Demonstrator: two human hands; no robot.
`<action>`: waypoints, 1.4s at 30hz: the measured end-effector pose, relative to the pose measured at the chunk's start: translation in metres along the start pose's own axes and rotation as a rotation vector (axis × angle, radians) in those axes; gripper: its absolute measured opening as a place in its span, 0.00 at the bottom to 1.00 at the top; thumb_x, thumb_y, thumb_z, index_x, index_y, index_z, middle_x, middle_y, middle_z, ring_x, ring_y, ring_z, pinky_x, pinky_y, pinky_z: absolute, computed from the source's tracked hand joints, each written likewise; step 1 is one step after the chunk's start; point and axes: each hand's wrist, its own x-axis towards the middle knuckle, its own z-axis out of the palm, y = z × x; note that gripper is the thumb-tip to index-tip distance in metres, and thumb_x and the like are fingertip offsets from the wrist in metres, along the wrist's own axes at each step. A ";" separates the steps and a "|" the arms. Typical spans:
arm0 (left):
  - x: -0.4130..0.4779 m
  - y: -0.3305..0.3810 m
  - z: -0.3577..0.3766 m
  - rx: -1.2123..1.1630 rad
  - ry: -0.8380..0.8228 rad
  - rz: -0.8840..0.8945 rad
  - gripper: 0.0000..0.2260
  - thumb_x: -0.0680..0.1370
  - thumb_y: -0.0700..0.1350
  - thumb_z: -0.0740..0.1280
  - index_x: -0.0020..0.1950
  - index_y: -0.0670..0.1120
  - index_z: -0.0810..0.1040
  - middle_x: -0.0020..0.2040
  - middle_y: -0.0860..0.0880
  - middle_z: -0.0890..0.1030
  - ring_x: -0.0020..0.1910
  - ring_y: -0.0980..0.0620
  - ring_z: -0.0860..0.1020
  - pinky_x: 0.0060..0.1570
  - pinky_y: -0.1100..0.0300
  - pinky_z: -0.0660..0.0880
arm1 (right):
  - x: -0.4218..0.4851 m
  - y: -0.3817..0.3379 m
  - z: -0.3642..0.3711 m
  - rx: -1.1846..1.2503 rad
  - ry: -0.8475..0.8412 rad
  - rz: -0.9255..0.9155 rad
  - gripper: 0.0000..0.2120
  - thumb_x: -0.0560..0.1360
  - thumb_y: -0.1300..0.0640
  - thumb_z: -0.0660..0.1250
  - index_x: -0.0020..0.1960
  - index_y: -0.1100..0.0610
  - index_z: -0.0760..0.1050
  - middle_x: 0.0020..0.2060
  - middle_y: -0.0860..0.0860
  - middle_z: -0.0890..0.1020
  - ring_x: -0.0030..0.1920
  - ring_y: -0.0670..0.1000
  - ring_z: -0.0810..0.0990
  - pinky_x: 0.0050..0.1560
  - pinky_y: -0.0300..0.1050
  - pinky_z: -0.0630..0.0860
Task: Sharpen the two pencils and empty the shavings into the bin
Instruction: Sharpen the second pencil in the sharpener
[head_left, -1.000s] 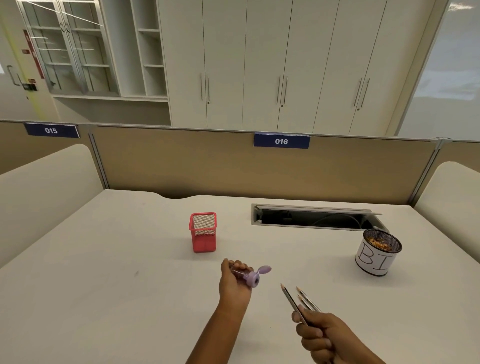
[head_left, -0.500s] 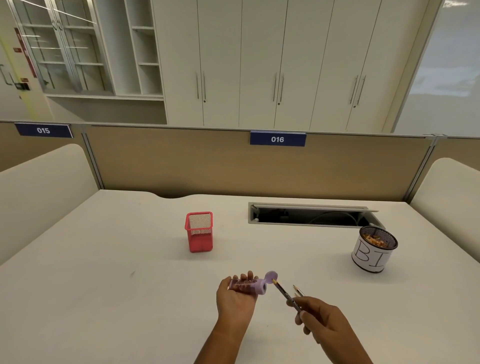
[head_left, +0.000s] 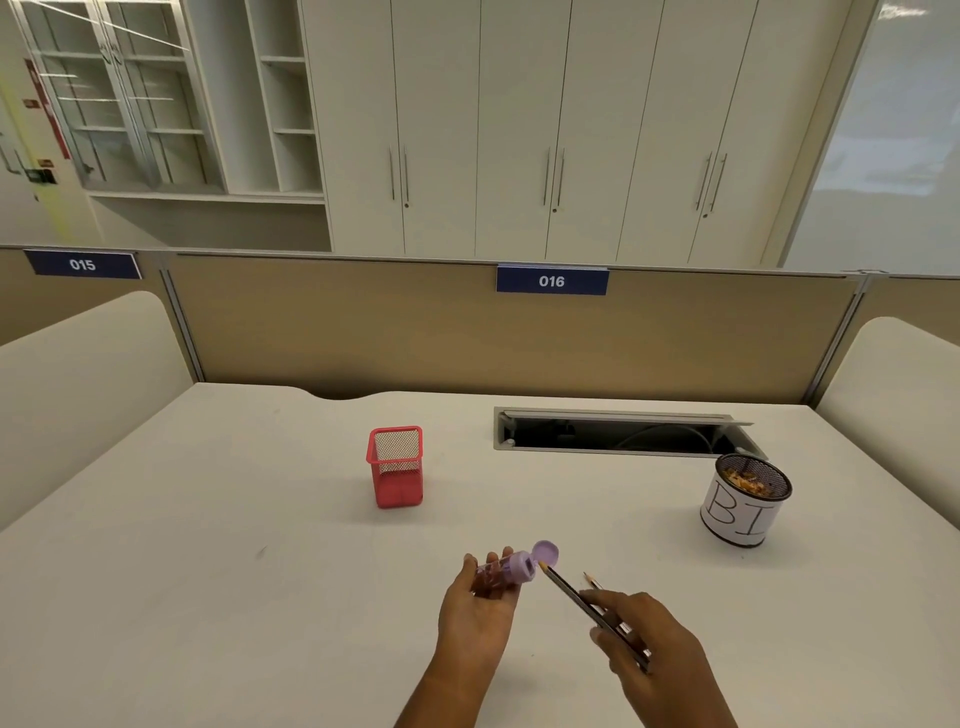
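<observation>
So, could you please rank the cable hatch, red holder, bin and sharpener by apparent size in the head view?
1. cable hatch
2. bin
3. red holder, close behind: similar height, narrower
4. sharpener, though nearest the camera

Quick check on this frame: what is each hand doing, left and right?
Left hand: holds the purple sharpener, fingers curled round it.
Right hand: grips the two pencils, one tip close to the sharpener.

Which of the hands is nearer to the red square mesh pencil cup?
Left. The left hand is right of the red mesh cup and closer to the person; the right hand is farther to the right.
</observation>
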 end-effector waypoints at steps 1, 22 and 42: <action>-0.001 0.000 0.000 0.007 -0.001 -0.005 0.11 0.81 0.40 0.55 0.41 0.39 0.70 0.40 0.42 0.73 0.24 0.43 0.81 0.23 0.50 0.79 | 0.000 0.002 0.001 -0.012 0.007 -0.008 0.27 0.64 0.52 0.62 0.42 0.15 0.63 0.44 0.26 0.73 0.39 0.36 0.77 0.37 0.26 0.71; -0.008 0.001 -0.002 0.376 -0.050 -0.012 0.07 0.79 0.39 0.60 0.43 0.37 0.70 0.32 0.39 0.80 0.28 0.45 0.82 0.28 0.52 0.80 | 0.015 0.014 -0.006 -0.753 0.086 -0.444 0.10 0.57 0.63 0.79 0.33 0.51 0.82 0.29 0.46 0.77 0.19 0.47 0.73 0.18 0.31 0.57; -0.005 0.009 0.004 0.814 -0.148 -0.020 0.10 0.81 0.45 0.55 0.52 0.44 0.75 0.43 0.43 0.74 0.45 0.45 0.74 0.44 0.52 0.74 | 0.023 -0.003 -0.011 0.528 -0.412 0.815 0.07 0.68 0.63 0.65 0.36 0.65 0.80 0.21 0.55 0.73 0.16 0.45 0.62 0.16 0.32 0.56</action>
